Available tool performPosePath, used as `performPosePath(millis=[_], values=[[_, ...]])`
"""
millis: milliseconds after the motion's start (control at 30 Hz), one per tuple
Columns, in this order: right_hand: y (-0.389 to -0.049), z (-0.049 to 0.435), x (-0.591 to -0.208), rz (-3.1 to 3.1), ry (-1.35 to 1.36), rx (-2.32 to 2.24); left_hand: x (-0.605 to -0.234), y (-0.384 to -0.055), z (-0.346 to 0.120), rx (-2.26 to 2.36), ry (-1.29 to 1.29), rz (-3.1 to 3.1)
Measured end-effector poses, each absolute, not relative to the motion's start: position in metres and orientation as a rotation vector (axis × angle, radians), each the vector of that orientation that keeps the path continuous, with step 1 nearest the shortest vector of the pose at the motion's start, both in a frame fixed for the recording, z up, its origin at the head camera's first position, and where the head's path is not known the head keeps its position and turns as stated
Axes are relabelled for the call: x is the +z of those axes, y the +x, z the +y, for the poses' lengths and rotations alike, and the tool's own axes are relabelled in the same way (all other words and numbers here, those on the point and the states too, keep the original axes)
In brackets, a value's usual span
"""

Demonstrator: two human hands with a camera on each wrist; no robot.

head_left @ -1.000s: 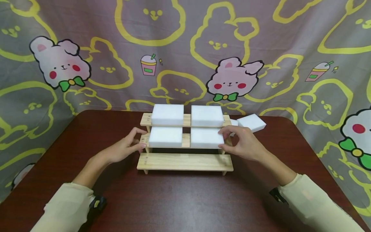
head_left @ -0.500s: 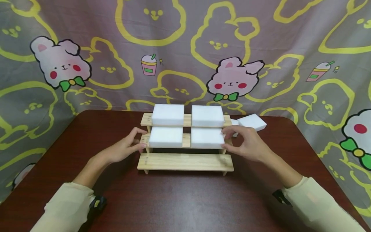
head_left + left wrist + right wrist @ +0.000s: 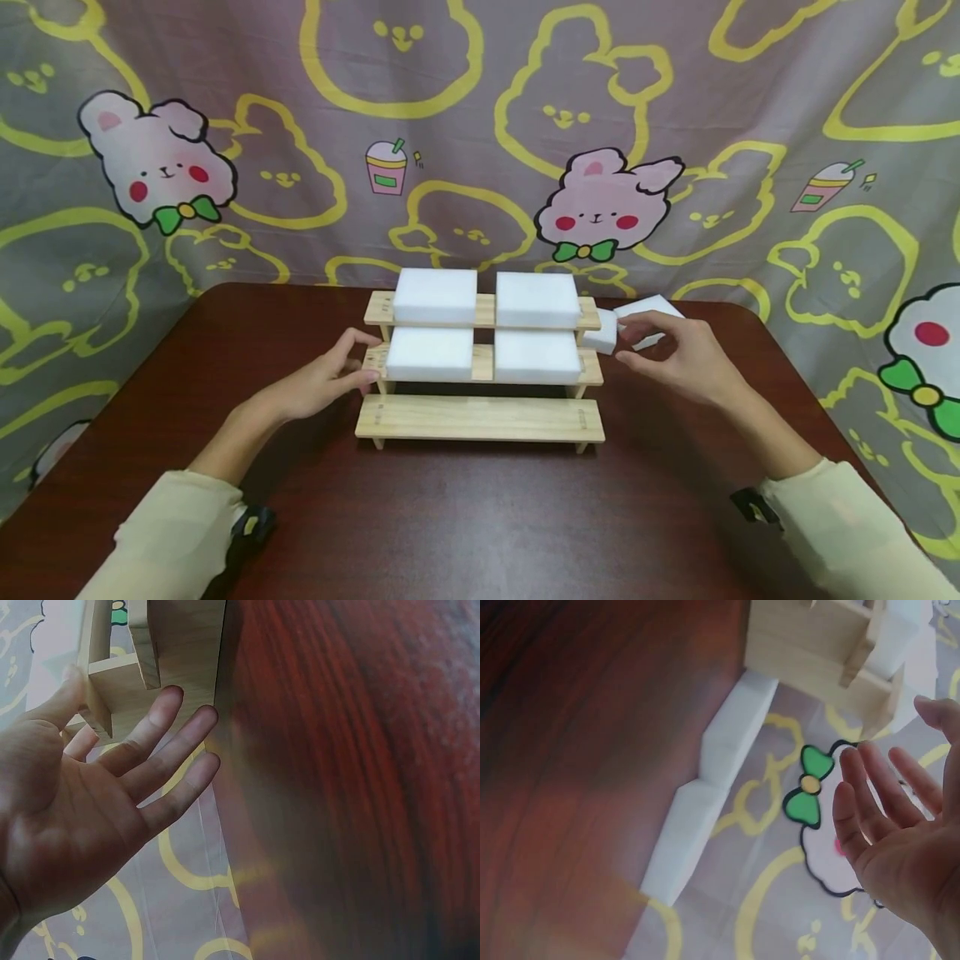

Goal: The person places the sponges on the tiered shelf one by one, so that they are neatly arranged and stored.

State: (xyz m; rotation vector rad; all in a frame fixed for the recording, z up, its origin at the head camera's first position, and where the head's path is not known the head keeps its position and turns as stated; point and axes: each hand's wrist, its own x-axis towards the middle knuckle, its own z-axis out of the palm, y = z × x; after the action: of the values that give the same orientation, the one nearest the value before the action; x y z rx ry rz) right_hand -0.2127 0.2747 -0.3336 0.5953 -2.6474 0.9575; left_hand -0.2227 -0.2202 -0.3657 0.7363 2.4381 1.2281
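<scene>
A three-step wooden display rack [image 3: 480,419] stands on the table. White foam blocks lie on it: a left block [image 3: 430,353] and a right block [image 3: 537,355] on the middle step, and two more, one [image 3: 435,295] left and one [image 3: 537,298] right, on the top step. My left hand [image 3: 318,387] holds the rack's left end at the middle step, thumb and index finger at its front and back corners; the left wrist view shows the other fingers [image 3: 184,742] extended. My right hand [image 3: 686,357] is off the rack's right side, fingers relaxed, holding nothing.
Two loose white foam blocks, one [image 3: 602,332] beside the rack and another [image 3: 651,312] farther right, lie on the table behind my right hand. A patterned curtain [image 3: 480,150] hangs behind the dark red table [image 3: 480,525].
My right hand has let go of the right block on the middle step and moved right, towards the loose blocks. My left hand has stayed at the rack's left end.
</scene>
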Motion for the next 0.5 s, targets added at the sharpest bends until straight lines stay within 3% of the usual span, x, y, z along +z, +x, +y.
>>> performPosePath(millis=[500], values=[[-0.236,0.291,-0.353,-2.786,0.527,0.957,-0.366,-0.223,-0.22,1.223,0.741,2.444]])
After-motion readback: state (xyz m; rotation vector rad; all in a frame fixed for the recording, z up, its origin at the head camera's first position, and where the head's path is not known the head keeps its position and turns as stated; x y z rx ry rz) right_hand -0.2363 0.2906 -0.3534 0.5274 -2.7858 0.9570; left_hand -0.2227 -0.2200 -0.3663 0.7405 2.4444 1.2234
